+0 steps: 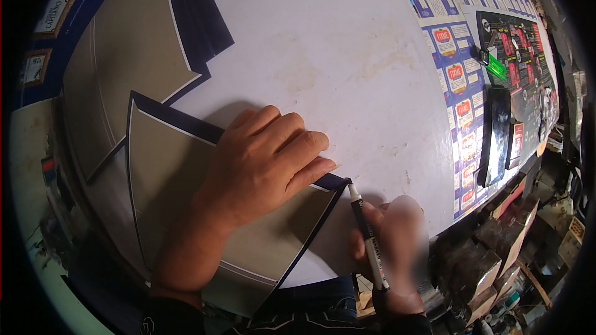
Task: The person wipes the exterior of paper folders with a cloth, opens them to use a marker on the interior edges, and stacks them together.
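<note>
My left hand (264, 158), its fingers curled together, presses on the dark-blue upper edge of a beige panel (171, 167) with a thin white line inside its border. The undersides of these fingers are hidden. My right hand (397, 236), partly blurred, grips a black-and-white marker pen (367, 236). The pen's tip meets the panel's right-hand corner. Beneath lies a large white sheet (360, 56). Another beige panel (133, 43) with dark-blue edging rests at the upper left, beyond the first one.
Printed label sheets (459, 80) cover the right side. On them lie a dark printed sheet (524, 56), a green cutter-like tool (495, 66), a shiny black oblong thing (496, 136) and a small red box (514, 144). Cluttered boxes (478, 267) stand beyond the table's right edge.
</note>
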